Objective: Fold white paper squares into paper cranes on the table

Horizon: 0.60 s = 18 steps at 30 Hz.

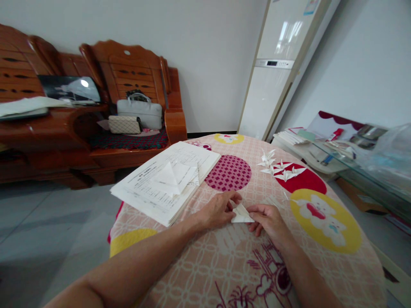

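Between my two hands is a small piece of folded white paper [241, 214], shaped like a triangle, low over the patterned tablecloth [199, 261]. My left hand [220, 209] grips its left corner, fingers curled. At its right corner, my right hand [266, 219] pinches it between thumb and fingers. Several folded paper cranes [284, 170] sit in a cluster beyond my right hand. To the left lies a stack of printed sheets [144, 188], with some folded white paper pieces [175, 177] on top.
Wooden chairs [128, 64] stand at the back left, holding a grey bag [144, 113] and a quilted purse [124, 124]. A tall white air conditioner [269, 85] is in the corner. On the right, a glass shelf [346, 164] carries papers and a plastic bag [391, 149].
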Motion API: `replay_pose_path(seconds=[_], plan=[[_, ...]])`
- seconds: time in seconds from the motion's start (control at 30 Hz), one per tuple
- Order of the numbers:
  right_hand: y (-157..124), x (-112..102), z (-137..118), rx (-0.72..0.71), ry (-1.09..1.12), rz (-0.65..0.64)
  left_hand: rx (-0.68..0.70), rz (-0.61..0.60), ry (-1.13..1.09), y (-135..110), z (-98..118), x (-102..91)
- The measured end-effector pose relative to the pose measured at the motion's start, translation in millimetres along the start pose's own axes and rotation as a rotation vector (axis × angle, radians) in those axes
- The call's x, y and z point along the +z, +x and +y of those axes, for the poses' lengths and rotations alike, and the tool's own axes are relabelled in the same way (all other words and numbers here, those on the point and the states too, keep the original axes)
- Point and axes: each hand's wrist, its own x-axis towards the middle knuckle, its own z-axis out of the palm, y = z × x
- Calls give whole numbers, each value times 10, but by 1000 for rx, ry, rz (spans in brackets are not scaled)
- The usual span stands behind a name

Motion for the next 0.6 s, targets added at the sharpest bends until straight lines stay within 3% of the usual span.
replay_pose_path(seconds=[0.3,0.6], plan=[[4,-6,15,-9,4,0,201,-48,134,1,-8,-10],[8,15,-6,-26,-53,-14,140,-127,156,-26,65,-42]])
